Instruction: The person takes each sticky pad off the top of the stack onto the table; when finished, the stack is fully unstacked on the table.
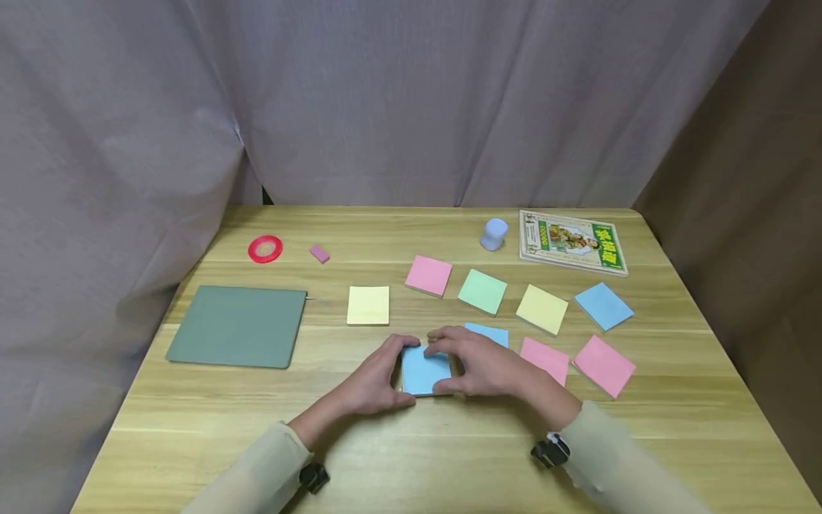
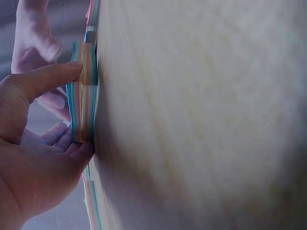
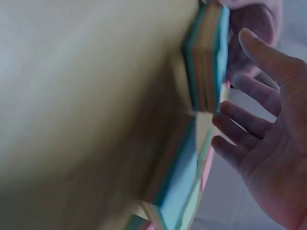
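Observation:
A stack of sticky note pads (image 1: 425, 373), blue on top with striped coloured edges, lies on the wooden table in front of me. My left hand (image 1: 379, 376) grips it from the left, thumb on the near edge and fingers around the far one. In the left wrist view the striped edges of the stack (image 2: 82, 103) look like two pads, one on the other. Over the stack's right side is my right hand (image 1: 478, 363), its fingers spread and loosely bent. The right wrist view shows those fingers (image 3: 247, 127) beside the stack, not closed round it.
Behind my right hand lies another blue pad (image 1: 488, 334). Pink (image 1: 429, 275), green (image 1: 482, 291) and yellow pads (image 1: 368, 305) are scattered beyond and to the right. A grey-green notebook (image 1: 237, 326), red tape roll (image 1: 265, 249), small pink block (image 1: 319, 253), pale blue object (image 1: 494, 234) and booklet (image 1: 571, 242) surround them.

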### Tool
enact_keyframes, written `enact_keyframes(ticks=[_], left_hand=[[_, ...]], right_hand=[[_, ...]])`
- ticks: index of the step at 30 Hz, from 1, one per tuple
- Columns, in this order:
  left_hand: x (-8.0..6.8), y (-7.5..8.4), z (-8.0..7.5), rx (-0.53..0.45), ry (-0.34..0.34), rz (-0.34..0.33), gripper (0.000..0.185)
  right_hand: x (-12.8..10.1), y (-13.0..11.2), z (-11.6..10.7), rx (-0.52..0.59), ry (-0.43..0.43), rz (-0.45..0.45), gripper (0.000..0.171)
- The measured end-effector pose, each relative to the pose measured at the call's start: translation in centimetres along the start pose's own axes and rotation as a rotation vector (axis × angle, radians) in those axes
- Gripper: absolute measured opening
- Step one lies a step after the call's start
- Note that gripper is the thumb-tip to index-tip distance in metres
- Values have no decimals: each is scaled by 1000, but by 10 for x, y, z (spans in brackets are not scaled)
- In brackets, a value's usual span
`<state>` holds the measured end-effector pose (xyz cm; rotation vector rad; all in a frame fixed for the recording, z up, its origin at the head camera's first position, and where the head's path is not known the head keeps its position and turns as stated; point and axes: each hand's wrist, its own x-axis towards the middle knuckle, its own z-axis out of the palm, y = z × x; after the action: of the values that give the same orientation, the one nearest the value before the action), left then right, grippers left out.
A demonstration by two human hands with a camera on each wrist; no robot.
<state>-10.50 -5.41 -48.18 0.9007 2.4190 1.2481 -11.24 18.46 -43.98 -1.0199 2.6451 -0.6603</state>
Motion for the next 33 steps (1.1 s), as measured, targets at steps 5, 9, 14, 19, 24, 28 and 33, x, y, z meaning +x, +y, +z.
enact_keyframes(ticks=[5,9,14,19,24,28,33], left_hand=[[0,0,0,7,0,12,88],[0,1,-1,9,-3,16,88],[0,1,0,18,-6,16,89],[1,0,0,40,-9,10,89],[1,0,1,53,-5,8,86],[0,1,1,61,-3,13,85],[0,2,2,73,2,8,86]], right_hand=[[-5,-4,15,-18,11,-32,62],[-4,-5,21,-38,43,-52,60],[-3,-5,23,-57,63,-72,56],[-8,-7,14,-84,55,-49,53],[-31,-8,3,-84,82,6,51],[-60,-8,1,-64,119,51,51],[-93,-12,13,-86,174,21,52]])
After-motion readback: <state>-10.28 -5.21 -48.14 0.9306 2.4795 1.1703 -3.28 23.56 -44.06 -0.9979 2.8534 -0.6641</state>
